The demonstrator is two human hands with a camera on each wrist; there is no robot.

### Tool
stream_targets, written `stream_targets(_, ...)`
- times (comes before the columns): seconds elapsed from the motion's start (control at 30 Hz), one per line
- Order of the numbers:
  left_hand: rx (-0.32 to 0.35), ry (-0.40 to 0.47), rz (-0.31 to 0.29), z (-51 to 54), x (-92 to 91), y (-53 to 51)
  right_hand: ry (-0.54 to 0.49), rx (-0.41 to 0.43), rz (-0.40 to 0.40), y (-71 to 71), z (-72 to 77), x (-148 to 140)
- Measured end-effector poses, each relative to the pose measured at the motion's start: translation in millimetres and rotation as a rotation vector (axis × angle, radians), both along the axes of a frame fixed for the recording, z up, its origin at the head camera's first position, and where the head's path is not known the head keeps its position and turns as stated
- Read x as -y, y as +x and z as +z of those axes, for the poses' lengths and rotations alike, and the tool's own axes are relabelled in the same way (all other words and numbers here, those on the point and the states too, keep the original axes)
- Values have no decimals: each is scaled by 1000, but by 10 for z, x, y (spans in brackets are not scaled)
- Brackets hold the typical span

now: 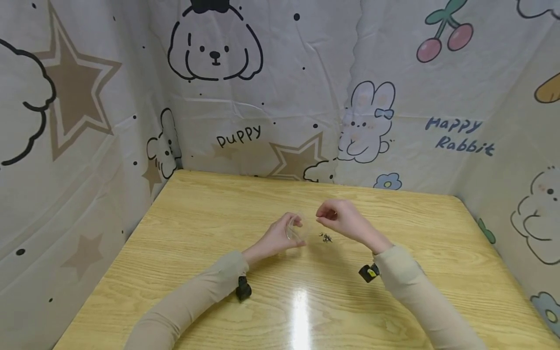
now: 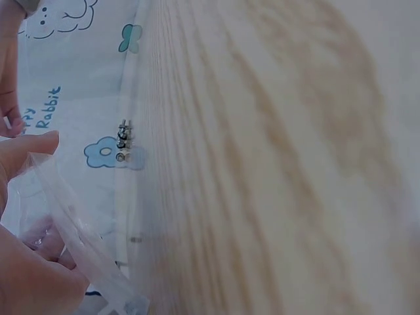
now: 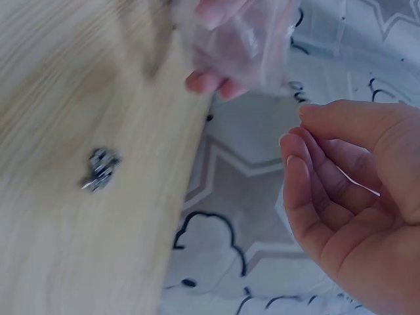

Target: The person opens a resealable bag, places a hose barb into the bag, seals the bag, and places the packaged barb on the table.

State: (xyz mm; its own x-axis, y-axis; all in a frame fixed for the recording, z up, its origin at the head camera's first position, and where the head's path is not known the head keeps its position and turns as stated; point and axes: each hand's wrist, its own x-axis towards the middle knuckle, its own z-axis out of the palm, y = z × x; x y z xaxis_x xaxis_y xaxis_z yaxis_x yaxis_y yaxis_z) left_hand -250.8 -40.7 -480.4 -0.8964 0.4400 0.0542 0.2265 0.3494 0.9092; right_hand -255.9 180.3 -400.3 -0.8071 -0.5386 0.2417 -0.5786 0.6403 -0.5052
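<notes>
Standing here, I see a person working with both hands over the wooden tabletop [image 1: 197, 218]. The left hand [image 1: 275, 236] holds a clear plastic bag [image 3: 262, 59], its grip closed on the thin plastic. To the right, the right hand [image 1: 347, 221] has a narrow grip, thumb and fingertips drawn together just beside the bag; whether some tiny piece is between them, I cannot tell. The small metal pieces [image 1: 325, 237], perhaps screws, lie in a little heap on the tabletop, on the near side of the right fingertips and right of the bag. In my judgement, the step in hand is moving pieces between heap and bag; the next move calls for a steady bag and a fine pinch.
</notes>
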Motion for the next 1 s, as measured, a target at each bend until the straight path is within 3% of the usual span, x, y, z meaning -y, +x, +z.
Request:
stream_targets(0.27,-14,-13,26,-8,-16,-6,28,55,-24,-36,-228,-220)
stream_targets(0.57,-5,-15,21,-1,-15,3,118,172,-135,-53,-580,-395)
stream_targets(1.0,-14,-11,13,-26,-19,-9,103,200,-154,-44,-728,-401)
